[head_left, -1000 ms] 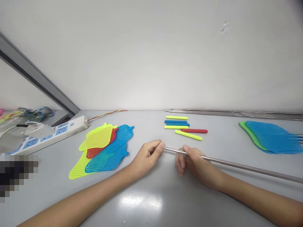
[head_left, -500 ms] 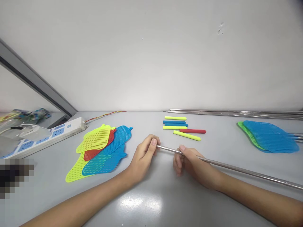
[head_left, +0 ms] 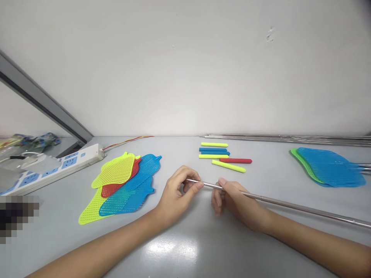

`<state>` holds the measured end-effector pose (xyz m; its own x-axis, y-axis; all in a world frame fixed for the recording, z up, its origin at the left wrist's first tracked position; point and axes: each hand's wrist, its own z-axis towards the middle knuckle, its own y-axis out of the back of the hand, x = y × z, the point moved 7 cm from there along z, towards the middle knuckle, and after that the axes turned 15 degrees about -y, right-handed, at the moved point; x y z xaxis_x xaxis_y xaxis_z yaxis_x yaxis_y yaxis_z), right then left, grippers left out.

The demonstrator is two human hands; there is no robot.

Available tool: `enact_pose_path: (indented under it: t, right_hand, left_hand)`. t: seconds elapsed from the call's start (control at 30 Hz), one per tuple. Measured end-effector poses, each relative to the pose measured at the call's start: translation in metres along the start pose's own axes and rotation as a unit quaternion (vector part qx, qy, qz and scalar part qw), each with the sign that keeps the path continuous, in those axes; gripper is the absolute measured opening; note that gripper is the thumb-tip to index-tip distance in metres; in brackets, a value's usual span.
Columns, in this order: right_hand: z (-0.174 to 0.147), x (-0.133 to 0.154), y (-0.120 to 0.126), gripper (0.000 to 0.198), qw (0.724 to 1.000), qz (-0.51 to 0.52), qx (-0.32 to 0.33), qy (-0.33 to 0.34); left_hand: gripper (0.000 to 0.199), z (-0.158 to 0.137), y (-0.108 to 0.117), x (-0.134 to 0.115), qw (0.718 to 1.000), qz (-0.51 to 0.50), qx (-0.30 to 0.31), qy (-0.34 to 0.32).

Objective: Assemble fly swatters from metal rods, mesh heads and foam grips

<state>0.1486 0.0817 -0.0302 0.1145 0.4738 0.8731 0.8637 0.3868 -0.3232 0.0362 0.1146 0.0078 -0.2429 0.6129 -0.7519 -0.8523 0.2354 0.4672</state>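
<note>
Head view: two bare hands work above a grey desk (head_left: 261, 255), which meets a pale wall (head_left: 185, 77) at its far edge.
Metal rod (head_left: 278, 202): it is held in front of the person, over the near middle part of the desk; how high it is raised, I cannot tell.
Long axis: it runs slantwise, from the middle of the view down to the right edge, where the rod leaves the picture.
Thin end: it points to the left and slightly away from the person; the rod becomes thicker in steps toward the right.
Left hand (head_left: 177, 195): its thumb and fingers are closed in a pinch on the rod, close to the thin end.
Right hand (head_left: 236, 200): it grips the rod farther along, with the thumb laid along it and the other fingers curled below.
Tubes (head_left: 213, 156): yellow, blue and red ones lie beyond the hands, their pointed ends to the right.
Left mesh paddles (head_left: 124, 189): yellow, red and blue ones overlap in a pile, with short necks toward the right.
Right mesh paddles (head_left: 332, 168): blue lies over green, broad ends toward the left.
Rod bundle (head_left: 290, 139): these thin rods lie along the wall, nearly horizontal.
Power strip (head_left: 69, 164): it lies at the far left, slanting.
</note>
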Motion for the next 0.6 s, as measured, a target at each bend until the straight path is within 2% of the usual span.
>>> enact_pose_path:
  t: [0.17,0.6]
  right_hand:
    - [0.001,-0.001,0.0,0.053,1.0,0.02,0.004,-0.007]
    - [0.001,-0.001,0.0,0.053,0.999,0.044,0.005,-0.024]
  left_hand:
    - [0.012,0.0,-0.001,0.005,0.999,-0.043,-0.013,0.023]
    - [0.018,-0.002,-0.007,0.012,0.994,-0.078,0.018,0.073]
